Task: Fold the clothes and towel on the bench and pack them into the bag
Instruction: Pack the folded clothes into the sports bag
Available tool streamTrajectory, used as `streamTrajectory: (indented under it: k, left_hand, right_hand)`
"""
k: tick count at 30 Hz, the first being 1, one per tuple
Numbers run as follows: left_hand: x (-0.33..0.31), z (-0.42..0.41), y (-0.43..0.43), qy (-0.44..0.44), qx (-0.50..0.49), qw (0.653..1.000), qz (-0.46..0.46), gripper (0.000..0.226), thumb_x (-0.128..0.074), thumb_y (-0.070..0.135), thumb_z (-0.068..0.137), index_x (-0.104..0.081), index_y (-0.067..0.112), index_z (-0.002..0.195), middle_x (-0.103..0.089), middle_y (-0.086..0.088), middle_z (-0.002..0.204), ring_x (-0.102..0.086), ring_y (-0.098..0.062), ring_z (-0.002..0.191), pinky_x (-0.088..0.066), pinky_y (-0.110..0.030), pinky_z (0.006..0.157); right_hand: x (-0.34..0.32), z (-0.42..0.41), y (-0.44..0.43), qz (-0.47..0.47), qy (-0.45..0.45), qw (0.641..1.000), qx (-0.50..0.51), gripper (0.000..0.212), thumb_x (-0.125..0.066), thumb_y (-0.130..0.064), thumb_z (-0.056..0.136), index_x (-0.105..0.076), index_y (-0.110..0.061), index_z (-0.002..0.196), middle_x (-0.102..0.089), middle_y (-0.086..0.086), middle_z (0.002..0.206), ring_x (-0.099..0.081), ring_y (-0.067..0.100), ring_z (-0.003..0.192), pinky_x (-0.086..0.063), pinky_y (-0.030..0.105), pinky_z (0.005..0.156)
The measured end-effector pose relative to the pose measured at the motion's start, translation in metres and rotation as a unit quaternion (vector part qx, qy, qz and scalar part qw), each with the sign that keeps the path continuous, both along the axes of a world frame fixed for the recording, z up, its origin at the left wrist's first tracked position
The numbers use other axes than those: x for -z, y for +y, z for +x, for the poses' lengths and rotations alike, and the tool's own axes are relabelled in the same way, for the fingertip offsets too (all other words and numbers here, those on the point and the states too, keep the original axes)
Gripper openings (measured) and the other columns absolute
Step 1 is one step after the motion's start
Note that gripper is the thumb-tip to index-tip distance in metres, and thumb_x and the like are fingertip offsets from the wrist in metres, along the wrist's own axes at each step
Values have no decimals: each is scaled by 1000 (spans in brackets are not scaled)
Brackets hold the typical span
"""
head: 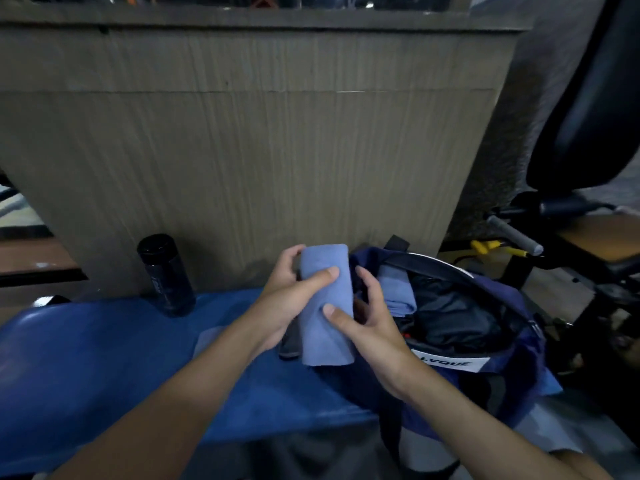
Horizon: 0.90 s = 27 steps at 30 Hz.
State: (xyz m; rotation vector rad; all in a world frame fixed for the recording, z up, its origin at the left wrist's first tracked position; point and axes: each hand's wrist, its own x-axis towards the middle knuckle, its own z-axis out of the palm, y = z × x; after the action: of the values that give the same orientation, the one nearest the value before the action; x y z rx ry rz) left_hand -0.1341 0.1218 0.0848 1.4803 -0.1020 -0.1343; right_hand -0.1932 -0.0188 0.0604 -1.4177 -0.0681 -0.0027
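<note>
Mostly packed. Open navy fabric bag [519, 368] at right already held dark folded clothes [450, 313] and a light-blue folded cloth [396, 292]. Left hand [287, 299] and right hand [367, 327] both gripped the folded light-blue towel [325, 306] over the blue padded bench [104, 358], just left of the bag. Still to go in.
</note>
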Motion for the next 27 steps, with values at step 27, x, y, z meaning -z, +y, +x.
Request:
streamTrajectory:
  k: [27]
  left_hand:
    - [1, 105, -190, -314, 215, 706, 598, 47, -47, 44, 97, -46, 34, 144, -36, 16, 151, -31, -9, 142, -12, -55, 117]
  right_hand:
    - [77, 36, -203, -309, -58, 934, 167, 52, -47, -7, 99, -43, -51, 127, -57, 1, 123, -51, -6, 95, -35, 7, 88]
